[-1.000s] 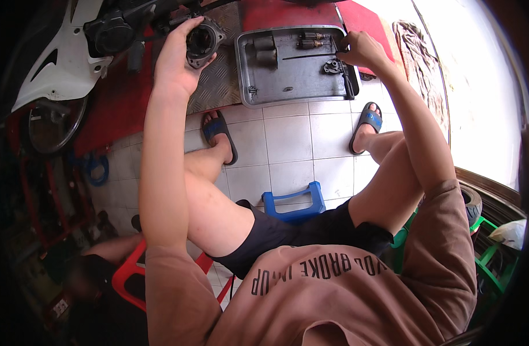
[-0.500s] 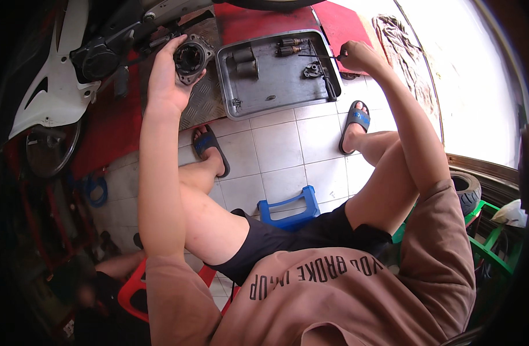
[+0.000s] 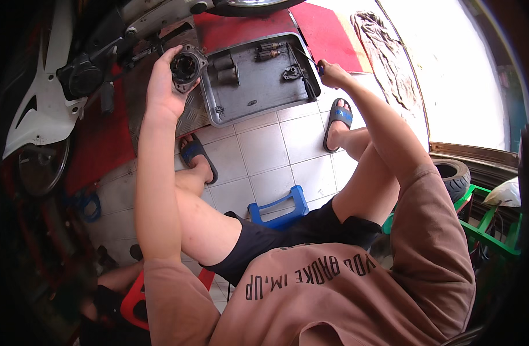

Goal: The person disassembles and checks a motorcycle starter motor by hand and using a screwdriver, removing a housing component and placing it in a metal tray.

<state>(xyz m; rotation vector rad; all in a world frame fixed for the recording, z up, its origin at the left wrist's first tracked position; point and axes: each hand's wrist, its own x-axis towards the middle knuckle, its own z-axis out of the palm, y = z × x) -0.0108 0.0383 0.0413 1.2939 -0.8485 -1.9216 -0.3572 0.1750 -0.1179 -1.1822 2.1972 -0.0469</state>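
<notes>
Beside a gray metal tray [image 3: 261, 86], the left hand [image 3: 164, 94] grips a round housing [image 3: 187, 68] while the right hand [image 3: 335, 75] holds a slim tool [image 3: 320, 66], apparently mid-handling, the next move likely demanding steadiness.

Black lettering [image 3: 315, 271] on brown shirt [image 3: 345, 303]

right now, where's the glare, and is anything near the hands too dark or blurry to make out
Head view: glare blanks much of the right side, beyond the crumpled cloth; the lower left, around the red chair, is murky; the metal housing in the left hand reads fairly clearly, though its hollow is dark.
</notes>
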